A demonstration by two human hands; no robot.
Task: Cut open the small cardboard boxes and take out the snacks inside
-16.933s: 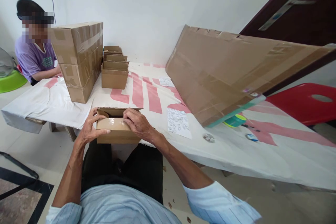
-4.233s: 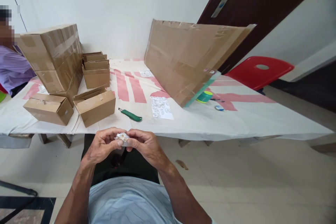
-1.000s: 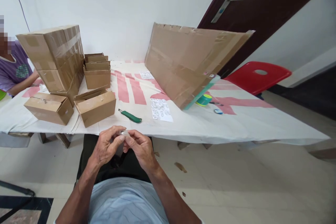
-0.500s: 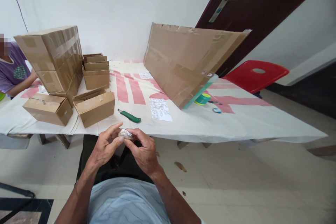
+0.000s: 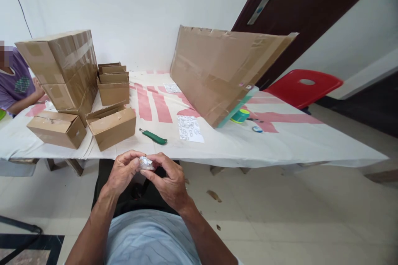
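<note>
Between my two hands is a small crumpled white paper bundle (image 5: 146,163), held over my lap just off the table's front edge. My left hand (image 5: 122,172) grips its left side, thumb against forefinger. From the right, my right hand (image 5: 169,178) pinches it between thumb and fingertips. What the paper wraps, if anything, is hidden. Beyond my hands a green utility knife (image 5: 153,137) lies on the cloth-covered table (image 5: 248,153). A sheet of paper with printed drawings (image 5: 190,128) lies to the right of the knife.
An open carton (image 5: 112,128) and a closed carton (image 5: 56,129) stand at the left, before stacked boxes (image 5: 66,68). A large cardboard panel (image 5: 224,70) leans at the back. Green tape (image 5: 240,116) sits beside it. A red chair (image 5: 306,89) is right; another person (image 5: 18,87) sits left.
My fingers have shifted on the paper bundle, and more of its white surface shows. My left hand has dropped slightly. At the far left, the other person's hand has risen.
</note>
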